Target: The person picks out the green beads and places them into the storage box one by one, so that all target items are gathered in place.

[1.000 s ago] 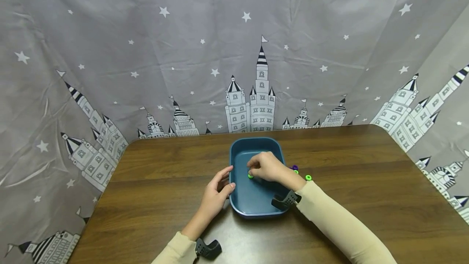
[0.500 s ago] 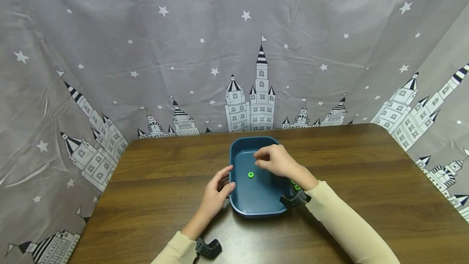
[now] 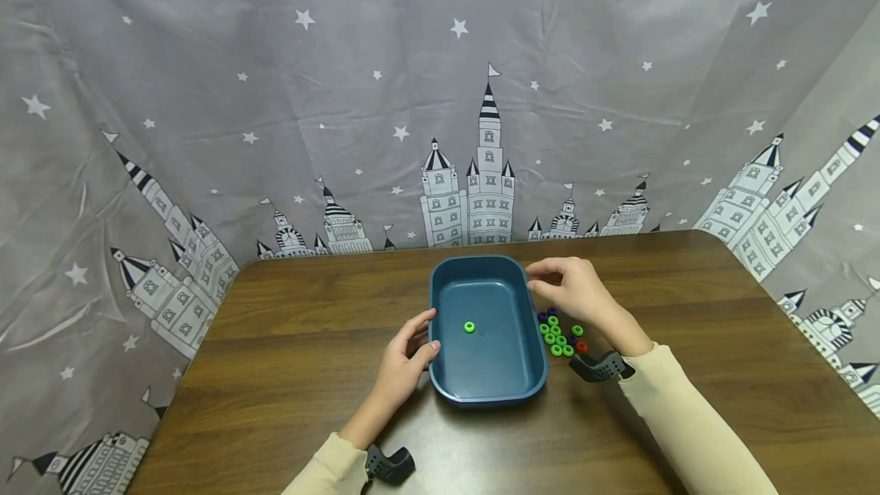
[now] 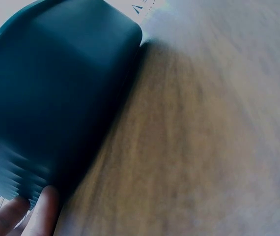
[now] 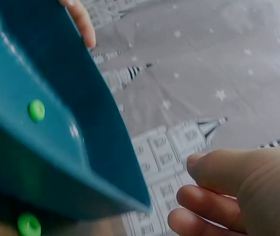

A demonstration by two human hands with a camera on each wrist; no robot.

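A dark blue rectangular tray (image 3: 488,392) rests on the wooden table, with one small green ring-shaped bead (image 3: 470,327) on its floor. My left hand (image 3: 404,361) touches the tray's left side, fingertips and thumb at the rim. Two of its fingers (image 4: 44,211) show against the outer wall in the left wrist view. Just beyond the tray's right rim hovers my right hand (image 3: 580,292), fingers loosely bent and nothing visible between them. Below it, close to the tray's right wall, lie several green beads (image 3: 555,350), with a few purple beads (image 3: 552,312) and a red bead (image 3: 581,346).
The brown table (image 3: 330,327) extends to both sides of the tray. Behind it hangs a grey curtain (image 3: 385,44) printed with castles and stars. Each wrist carries a black camera mount (image 3: 389,466).
My right hand has lifted from the green bead in the tray and moved right past the rim, leaving that bead behind. The bead pile now shows. The left hand stays put.
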